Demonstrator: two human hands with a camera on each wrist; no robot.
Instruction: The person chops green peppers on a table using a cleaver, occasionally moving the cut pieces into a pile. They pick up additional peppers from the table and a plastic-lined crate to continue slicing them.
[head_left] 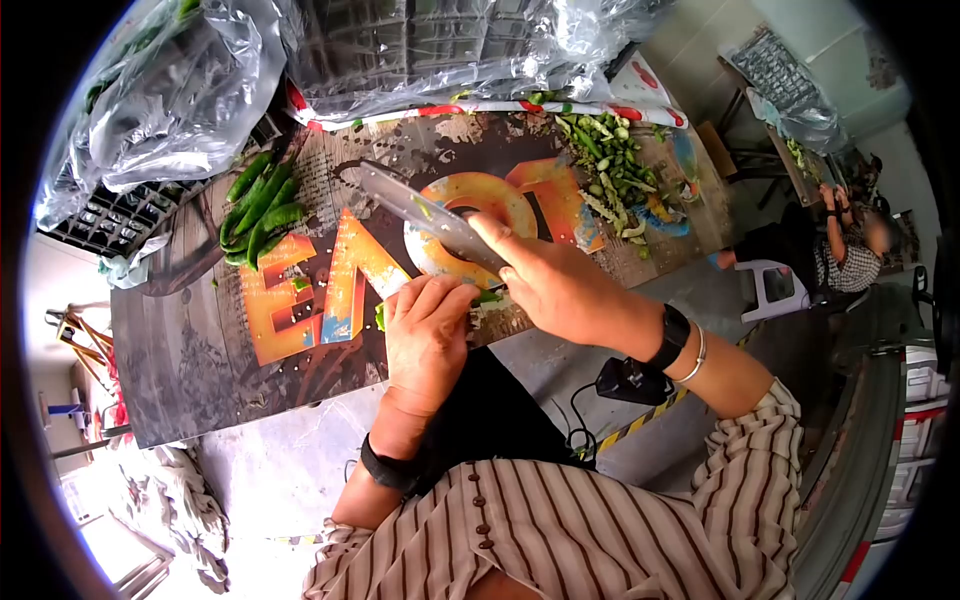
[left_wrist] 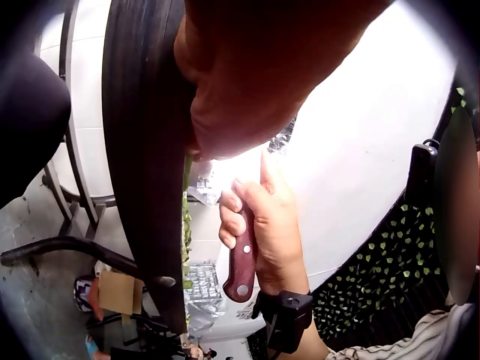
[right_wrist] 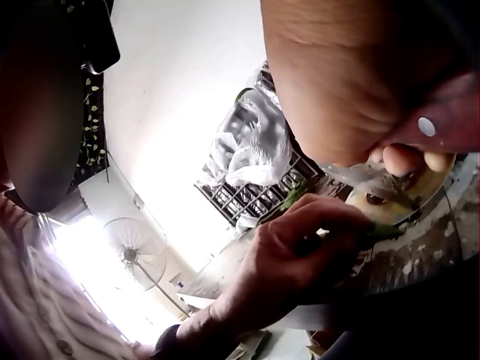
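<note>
My left hand (head_left: 428,325) holds a green chili pepper (right_wrist: 382,231) down near the table's front edge, its fingers bent over it and most of the pepper hidden. My right hand (head_left: 560,280) grips a kitchen knife (head_left: 445,228) by its red-brown riveted handle (left_wrist: 240,270). The wide blade slants up and to the left above the table, just beyond the left hand, with a small green bit stuck on it. Several whole green chilies (head_left: 262,212) lie in a heap to the left. Cut green pieces (head_left: 615,180) are piled at the right.
The table (head_left: 190,370) has a printed top with large orange letters. Plastic-covered crates (head_left: 420,50) stand along its back, with a bagged black crate (head_left: 130,220) at the left. Another person (head_left: 850,245) sits at the far right near a white stool (head_left: 775,287).
</note>
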